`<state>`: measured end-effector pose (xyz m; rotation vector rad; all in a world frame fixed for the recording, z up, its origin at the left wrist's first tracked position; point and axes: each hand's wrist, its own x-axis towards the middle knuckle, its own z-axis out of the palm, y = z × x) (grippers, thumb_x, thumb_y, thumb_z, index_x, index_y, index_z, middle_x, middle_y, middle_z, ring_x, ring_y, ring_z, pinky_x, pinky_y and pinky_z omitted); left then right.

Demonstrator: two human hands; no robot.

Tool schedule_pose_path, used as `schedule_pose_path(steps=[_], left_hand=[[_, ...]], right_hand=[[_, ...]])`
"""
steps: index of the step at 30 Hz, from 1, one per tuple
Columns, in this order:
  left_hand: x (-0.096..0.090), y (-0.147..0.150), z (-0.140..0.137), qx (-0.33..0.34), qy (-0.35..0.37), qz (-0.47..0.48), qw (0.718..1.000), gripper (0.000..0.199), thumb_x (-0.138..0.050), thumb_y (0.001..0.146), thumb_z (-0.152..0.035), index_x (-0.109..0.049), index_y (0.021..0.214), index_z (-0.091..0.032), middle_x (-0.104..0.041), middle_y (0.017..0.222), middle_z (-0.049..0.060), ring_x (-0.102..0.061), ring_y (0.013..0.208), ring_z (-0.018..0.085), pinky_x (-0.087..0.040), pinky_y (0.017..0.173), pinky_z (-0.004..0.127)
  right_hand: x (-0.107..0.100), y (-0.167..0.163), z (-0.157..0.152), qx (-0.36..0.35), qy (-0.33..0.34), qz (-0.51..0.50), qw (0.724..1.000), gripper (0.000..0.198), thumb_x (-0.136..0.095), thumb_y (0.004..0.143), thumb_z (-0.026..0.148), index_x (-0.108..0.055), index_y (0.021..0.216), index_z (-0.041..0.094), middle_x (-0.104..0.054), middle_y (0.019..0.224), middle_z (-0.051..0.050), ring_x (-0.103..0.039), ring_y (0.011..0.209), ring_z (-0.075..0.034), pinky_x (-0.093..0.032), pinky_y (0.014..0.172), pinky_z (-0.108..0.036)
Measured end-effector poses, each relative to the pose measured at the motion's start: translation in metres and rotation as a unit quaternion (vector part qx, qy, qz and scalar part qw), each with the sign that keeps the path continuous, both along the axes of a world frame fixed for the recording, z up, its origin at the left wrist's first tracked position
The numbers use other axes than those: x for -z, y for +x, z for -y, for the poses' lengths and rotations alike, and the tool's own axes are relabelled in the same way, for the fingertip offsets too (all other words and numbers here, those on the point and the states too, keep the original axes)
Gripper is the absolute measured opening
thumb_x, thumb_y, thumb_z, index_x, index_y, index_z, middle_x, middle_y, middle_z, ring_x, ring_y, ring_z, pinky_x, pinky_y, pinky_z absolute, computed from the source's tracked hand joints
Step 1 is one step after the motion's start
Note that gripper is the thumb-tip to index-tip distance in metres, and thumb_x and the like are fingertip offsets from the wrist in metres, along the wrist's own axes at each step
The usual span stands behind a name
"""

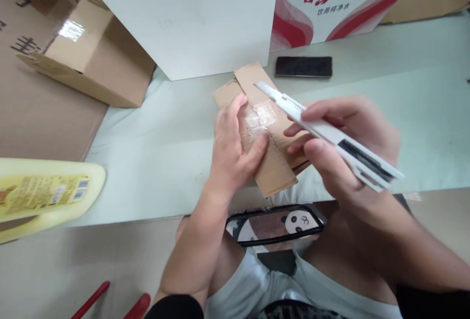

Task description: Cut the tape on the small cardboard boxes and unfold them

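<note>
A small brown cardboard box lies on the cloth-covered table, with clear tape across its middle seam and flaps sticking out. My left hand holds the box from its left side, thumb on the top by the tape. Between the thumb and fingers of my right hand is a white utility knife. Its blade is out and points up and left, above the box's far flap. The lower fingers of my right hand are close to the box's right side; whether they touch it I cannot tell.
Behind the box stand a large white box and a red-and-white carton. A black phone lies near the carton. An open cardboard box is at the left, with a yellow bottle nearer me. The table's front edge runs before my knees.
</note>
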<state>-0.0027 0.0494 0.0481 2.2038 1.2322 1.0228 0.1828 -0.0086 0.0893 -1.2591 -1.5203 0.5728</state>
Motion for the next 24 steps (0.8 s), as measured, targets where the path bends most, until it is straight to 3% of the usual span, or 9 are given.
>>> schedule_pose_path(steps=[2, 6, 10, 13, 16, 20, 24], left_hand=[[0.003, 0.000, 0.000, -0.007, -0.002, 0.007, 1.000, 0.066, -0.039, 0.102, -0.068, -0.031, 0.154, -0.029, -0.044, 0.161, 0.015, -0.039, 0.154, 0.031, -0.033, 0.128, 0.055], [0.010, 0.002, 0.003, -0.054, -0.024, 0.013, 0.998, 0.068, -0.037, 0.101, -0.071, -0.033, 0.155, -0.030, -0.024, 0.171, 0.014, -0.020, 0.162, 0.036, -0.023, 0.131, 0.061], [0.016, 0.005, 0.005, -0.069, -0.067, 0.049, 0.994, 0.072, -0.040, 0.098, -0.074, -0.031, 0.156, -0.033, -0.008, 0.175, 0.013, -0.017, 0.163, 0.038, -0.026, 0.130, 0.060], [0.017, 0.005, 0.004, -0.063, -0.069, 0.052, 0.994, 0.071, -0.040, 0.099, -0.073, -0.029, 0.157, -0.033, -0.007, 0.174, 0.013, -0.021, 0.163, 0.036, -0.026, 0.131, 0.058], [0.017, 0.004, 0.004, -0.061, -0.064, 0.050, 0.995, 0.070, -0.039, 0.099, -0.072, -0.029, 0.157, -0.034, -0.008, 0.174, 0.013, -0.017, 0.163, 0.036, -0.025, 0.131, 0.059], [0.018, 0.003, 0.004, -0.057, -0.067, 0.046, 0.995, 0.067, -0.040, 0.100, -0.070, -0.026, 0.157, -0.037, -0.006, 0.175, 0.010, -0.016, 0.164, 0.035, -0.027, 0.131, 0.059], [0.020, 0.001, 0.004, -0.048, -0.066, 0.046, 0.996, 0.065, -0.041, 0.101, -0.067, -0.024, 0.158, -0.039, -0.004, 0.176, 0.009, -0.019, 0.163, 0.035, -0.029, 0.130, 0.060]], right_hand=[[0.005, -0.003, -0.003, 0.008, 0.030, -0.019, 0.999, 0.014, -0.069, 0.092, 0.040, -0.064, 0.097, 0.028, -0.070, 0.087, 0.002, -0.064, 0.060, -0.013, -0.053, 0.053, -0.029], [0.009, -0.009, -0.006, 0.019, -0.010, -0.016, 1.000, 0.023, -0.064, 0.093, 0.036, -0.062, 0.114, 0.029, -0.074, 0.088, 0.001, -0.065, 0.061, -0.014, -0.053, 0.055, -0.030], [0.006, -0.010, -0.006, 0.035, -0.001, 0.033, 0.999, 0.015, -0.062, 0.088, 0.028, -0.064, 0.103, 0.027, -0.073, 0.080, 0.001, -0.064, 0.060, -0.014, -0.052, 0.057, -0.031], [0.005, -0.010, -0.007, 0.046, 0.013, 0.059, 0.997, 0.005, -0.064, 0.085, 0.026, -0.060, 0.086, 0.026, -0.062, 0.065, 0.005, -0.055, 0.052, -0.012, -0.046, 0.054, -0.030], [0.005, -0.011, -0.010, 0.058, 0.022, 0.076, 0.995, 0.011, -0.067, 0.085, 0.027, -0.057, 0.082, 0.026, -0.057, 0.062, 0.006, -0.049, 0.050, -0.011, -0.043, 0.054, -0.029], [0.004, -0.011, -0.011, 0.047, 0.015, 0.085, 0.995, 0.012, -0.068, 0.085, 0.030, -0.060, 0.092, 0.026, -0.068, 0.075, 0.003, -0.060, 0.059, -0.013, -0.049, 0.058, -0.030], [0.001, -0.011, -0.012, 0.049, -0.007, 0.129, 0.990, 0.009, -0.067, 0.086, 0.034, -0.061, 0.086, 0.027, -0.067, 0.070, 0.001, -0.064, 0.063, -0.018, -0.052, 0.061, -0.034]])
